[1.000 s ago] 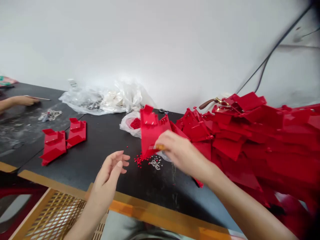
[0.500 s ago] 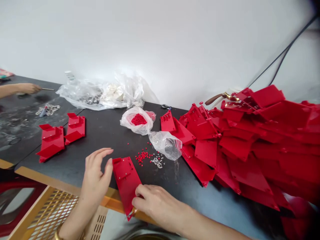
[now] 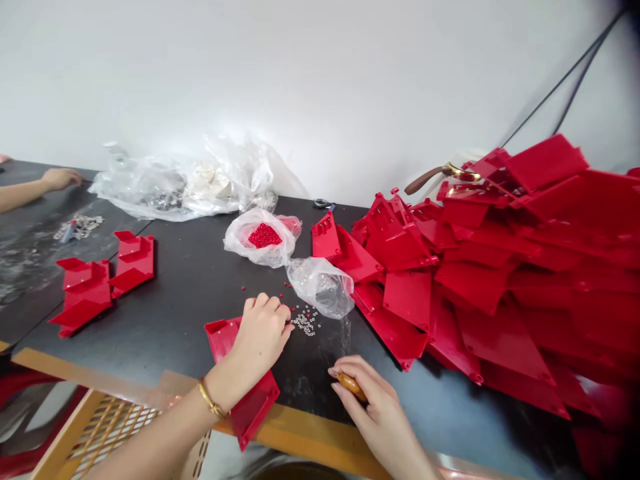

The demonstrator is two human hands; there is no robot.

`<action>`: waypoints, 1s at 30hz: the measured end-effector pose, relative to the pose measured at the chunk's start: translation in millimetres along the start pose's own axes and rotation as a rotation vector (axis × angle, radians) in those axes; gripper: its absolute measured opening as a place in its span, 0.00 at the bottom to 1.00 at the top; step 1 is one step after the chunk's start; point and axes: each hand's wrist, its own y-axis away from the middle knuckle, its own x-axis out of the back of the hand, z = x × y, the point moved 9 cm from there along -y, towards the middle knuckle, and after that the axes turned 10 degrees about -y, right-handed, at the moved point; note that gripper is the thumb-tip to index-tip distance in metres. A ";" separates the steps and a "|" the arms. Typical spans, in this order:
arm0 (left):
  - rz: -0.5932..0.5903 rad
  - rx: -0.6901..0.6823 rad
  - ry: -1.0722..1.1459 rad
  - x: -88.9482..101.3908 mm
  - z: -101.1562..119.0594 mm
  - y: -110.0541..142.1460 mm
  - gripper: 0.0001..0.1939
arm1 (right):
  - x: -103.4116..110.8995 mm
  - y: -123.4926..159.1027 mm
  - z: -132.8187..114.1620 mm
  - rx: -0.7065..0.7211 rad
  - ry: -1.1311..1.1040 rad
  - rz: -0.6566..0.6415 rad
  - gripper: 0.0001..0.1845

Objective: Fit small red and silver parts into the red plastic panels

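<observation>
The red panel (image 3: pixel 255 403) lies on the dark surface (image 3: pixel 185 280) right in front of the person, slanted, its near end poking past the edge, the left forearm crossing above it. And here's the switch: half a second ago the right hand (image 3: pixel 367 393) was at that near end; now it's off to the right, clear of the panel, its grip closed around an amber-handled tool (image 3: pixel 351 385). The left hand (image 3: pixel 263 330) has swung across too, fingers bent and bunched just beside the silver rings (image 3: pixel 306 323), covering most of the loose red bits. Has that grip pinched anything? Can't tell, the fingertips are hidden. So, by my reading, attention shifts from the panel to the small parts, and neither hand appears to be steadying the panel.

Further out, a clear bag of red beads (image 3: pixel 265 235) sits behind, a second clear bag (image 3: pixel 325 287) touching it. A big heap of red panels (image 3: pixel 480 287) crowds the right; two red pieces with raised flaps (image 3: pixel 87 293) lie left. Far left, another person's hand (image 3: pixel 61 179) rests low over the surface.
</observation>
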 end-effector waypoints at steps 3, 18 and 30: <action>0.001 0.018 -0.011 -5.9 0.1 -1.7 0.05 | 0.9 5.1 1.3 -0.008 -0.008 -0.006 0.07; 0.147 0.204 1.072 10.3 -14.4 42.1 0.03 | -5.9 -4.6 -19.6 -0.071 -0.130 -0.066 0.11; 0.164 0.248 1.403 5.2 -16.0 71.8 0.04 | -39.7 -15.6 -36.2 -0.130 -0.052 -0.195 0.09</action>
